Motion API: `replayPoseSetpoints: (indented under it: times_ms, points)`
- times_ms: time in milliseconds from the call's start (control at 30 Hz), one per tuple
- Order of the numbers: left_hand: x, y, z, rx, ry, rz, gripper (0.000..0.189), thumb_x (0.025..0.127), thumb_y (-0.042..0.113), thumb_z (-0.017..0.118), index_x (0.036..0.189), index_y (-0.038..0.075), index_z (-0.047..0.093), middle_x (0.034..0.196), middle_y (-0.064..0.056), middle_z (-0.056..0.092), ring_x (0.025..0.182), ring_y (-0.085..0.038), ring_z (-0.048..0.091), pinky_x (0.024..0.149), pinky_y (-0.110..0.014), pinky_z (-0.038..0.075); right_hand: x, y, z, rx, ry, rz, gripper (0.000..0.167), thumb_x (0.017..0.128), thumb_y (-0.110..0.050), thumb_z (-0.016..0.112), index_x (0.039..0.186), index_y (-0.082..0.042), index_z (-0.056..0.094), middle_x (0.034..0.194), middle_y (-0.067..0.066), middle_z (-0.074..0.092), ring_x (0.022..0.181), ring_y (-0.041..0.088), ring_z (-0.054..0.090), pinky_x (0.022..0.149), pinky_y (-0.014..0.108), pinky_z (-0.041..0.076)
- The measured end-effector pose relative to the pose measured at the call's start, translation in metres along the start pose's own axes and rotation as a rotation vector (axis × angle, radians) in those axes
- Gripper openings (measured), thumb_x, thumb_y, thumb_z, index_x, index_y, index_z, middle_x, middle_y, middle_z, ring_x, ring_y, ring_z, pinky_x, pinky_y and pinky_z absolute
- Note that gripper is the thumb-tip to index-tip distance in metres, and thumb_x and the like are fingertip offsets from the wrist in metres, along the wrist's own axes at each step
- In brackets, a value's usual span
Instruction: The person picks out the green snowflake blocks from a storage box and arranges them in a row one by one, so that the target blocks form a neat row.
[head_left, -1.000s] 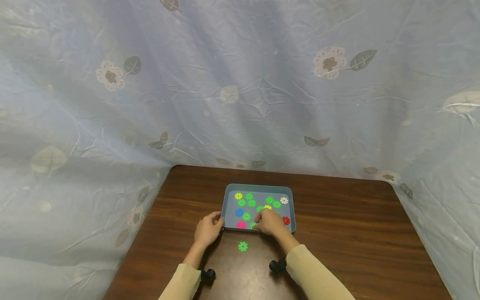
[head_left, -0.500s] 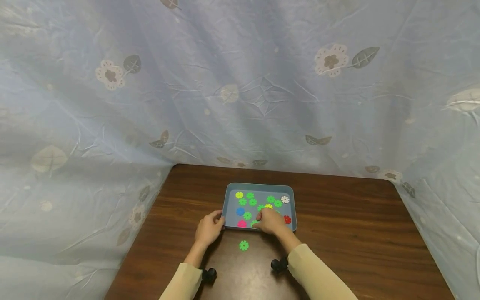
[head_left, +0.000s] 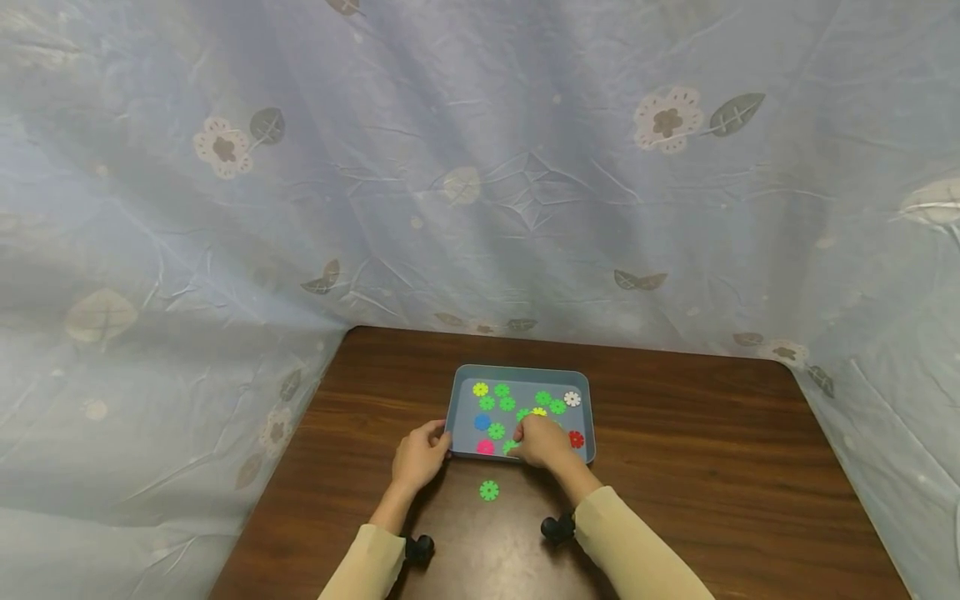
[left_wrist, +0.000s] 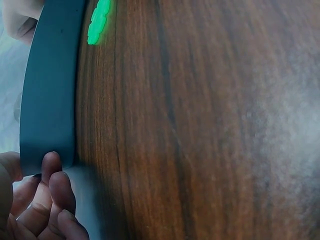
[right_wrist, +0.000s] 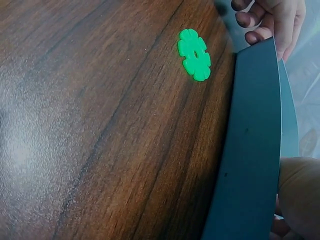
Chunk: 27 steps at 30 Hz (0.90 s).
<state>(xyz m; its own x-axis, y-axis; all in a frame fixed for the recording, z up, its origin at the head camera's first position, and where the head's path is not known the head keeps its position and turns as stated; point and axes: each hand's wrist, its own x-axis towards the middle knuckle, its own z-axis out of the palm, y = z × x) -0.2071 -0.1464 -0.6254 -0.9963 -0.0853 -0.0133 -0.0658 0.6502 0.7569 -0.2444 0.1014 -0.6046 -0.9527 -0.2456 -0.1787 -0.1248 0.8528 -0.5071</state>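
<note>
On table (head_left: 697, 467), tray (head_left: 525, 374), long axis crosswise.

The desk (head_left: 712, 433) is brown with dark wood lines. Behind the desk and on both its sides hangs a wrinkly, pale blue curtain (head_left: 480, 108) with flowers (head_left: 223, 148) and leaves (head_left: 737, 115). The desk's near part shines.

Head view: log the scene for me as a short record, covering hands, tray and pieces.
Left hand: grips the near-left corner of the tray
Right hand: over the tray, fingers at a front green disc; pinched or not, cannot tell
Far-left corner: yellow disc
Far-right corner: white disc
Right side: red disc
Left side: blue disc, pink disc nearer
Outside tray: loose green disc, flat on the table
</note>
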Motion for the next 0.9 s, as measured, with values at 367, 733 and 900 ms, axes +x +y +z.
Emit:
replayPoseSetpoints:
  times_ms: [367,733,900]
  points:
    - [0.000,0.000,0.001,0.003,0.001,-0.005,0.035,0.100,0.025,0.067,0.131,0.008,0.071,0.067,0.010,0.066,0.054,-0.013,0.055,0.051,-0.034,0.039,-0.006,0.006,0.002,0.161,0.042,-0.067,0.025,0.081,-0.020,0.088,0.089,-0.011,0.067,0.074,-0.004,0.058,0.067,0.013,0.054,0.063,0.035,0.045]
    - [-0.001,0.000,-0.001,-0.013,0.004,0.008,0.035,0.100,0.023,0.067,0.130,0.007,0.071,0.066,0.010,0.066,0.051,-0.013,0.053,0.048,-0.033,0.037,-0.039,0.003,0.003,0.432,0.215,-0.080,0.016,0.088,-0.023,0.082,0.094,-0.014,0.071,0.080,-0.007,0.065,0.067,0.013,0.058,0.065,0.036,0.048]
    - [-0.001,0.000,-0.001,-0.020,0.007,0.020,0.035,0.100,0.023,0.067,0.130,0.006,0.071,0.067,0.009,0.067,0.049,-0.012,0.051,0.046,-0.032,0.036,-0.060,-0.004,0.003,0.444,0.200,-0.112,0.015,0.089,-0.026,0.082,0.093,-0.018,0.070,0.080,-0.010,0.067,0.055,0.010,0.052,0.055,0.030,0.045]
